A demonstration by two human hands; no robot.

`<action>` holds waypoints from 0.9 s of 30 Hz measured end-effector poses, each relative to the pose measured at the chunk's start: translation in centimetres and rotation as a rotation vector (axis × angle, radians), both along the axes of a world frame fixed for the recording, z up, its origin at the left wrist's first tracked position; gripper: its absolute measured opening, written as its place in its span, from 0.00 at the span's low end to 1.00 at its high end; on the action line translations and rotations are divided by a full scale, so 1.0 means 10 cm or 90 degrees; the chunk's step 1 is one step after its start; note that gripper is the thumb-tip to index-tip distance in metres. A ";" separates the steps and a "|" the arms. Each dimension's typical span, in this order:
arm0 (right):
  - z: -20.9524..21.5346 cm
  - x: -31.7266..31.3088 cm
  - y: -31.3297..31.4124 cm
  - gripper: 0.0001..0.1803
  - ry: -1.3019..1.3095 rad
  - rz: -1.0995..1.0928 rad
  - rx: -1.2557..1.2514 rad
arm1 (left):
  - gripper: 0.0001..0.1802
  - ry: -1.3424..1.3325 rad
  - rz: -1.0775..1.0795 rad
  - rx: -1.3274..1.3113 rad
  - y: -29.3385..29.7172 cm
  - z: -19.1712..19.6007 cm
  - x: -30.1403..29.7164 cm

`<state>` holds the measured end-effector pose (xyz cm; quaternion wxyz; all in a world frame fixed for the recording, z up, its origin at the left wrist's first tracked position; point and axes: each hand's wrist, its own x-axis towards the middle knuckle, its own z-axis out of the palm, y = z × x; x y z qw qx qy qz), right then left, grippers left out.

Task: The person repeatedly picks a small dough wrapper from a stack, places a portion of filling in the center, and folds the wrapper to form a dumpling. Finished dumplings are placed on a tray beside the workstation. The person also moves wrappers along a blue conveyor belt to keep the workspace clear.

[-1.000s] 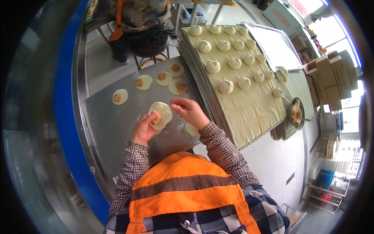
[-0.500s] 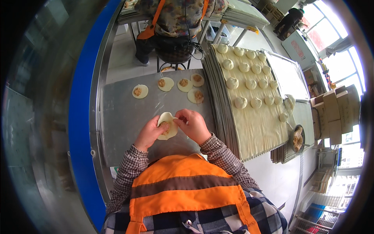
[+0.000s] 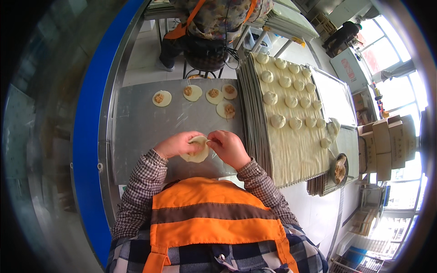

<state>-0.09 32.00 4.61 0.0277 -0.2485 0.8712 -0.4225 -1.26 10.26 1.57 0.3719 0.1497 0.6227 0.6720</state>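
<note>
A round dough wrapper (image 3: 199,157) with brown filling is held up between my hands, above the near part of the metal table. My left hand (image 3: 175,144) closes around its left side, with the thumb over the filling. At the wrapper's upper right edge, the fingertips of my right hand (image 3: 230,148) pinch the dough. Farther off on the table lie several flat wrappers, among them a wrapper (image 3: 156,102) at the left and another wrapper (image 3: 231,103) at the right, each topped with filling.
The metal table (image 3: 136,136) has a blue-edged frame (image 3: 88,113) along its left. To the right, closed buns (image 3: 277,120) sit in rows on a cloth-lined tray (image 3: 296,159) atop a stack. Beyond it is a bowl of filling (image 3: 340,168). A person (image 3: 209,22) sits across the table.
My left hand has turned more sideways and its thumb reaches farther over the filling. The right fingers still pinch the wrapper's edge. The whole view has shifted slightly.
</note>
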 end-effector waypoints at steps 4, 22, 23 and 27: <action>0.01 0.05 0.00 0.09 -0.066 -0.066 -0.119 | 0.21 -0.163 0.192 0.104 0.02 -0.01 0.10; -0.10 0.10 0.00 0.06 -0.141 -0.073 -0.052 | 0.17 -0.183 0.228 0.097 0.06 -0.08 0.21; -0.10 0.10 -0.01 0.06 -0.163 -0.068 -0.133 | 0.17 -0.090 0.226 0.068 0.07 -0.08 0.22; -0.06 0.08 -0.03 0.06 -0.202 -0.026 -0.137 | 0.17 0.116 0.195 -0.106 0.11 -0.06 0.24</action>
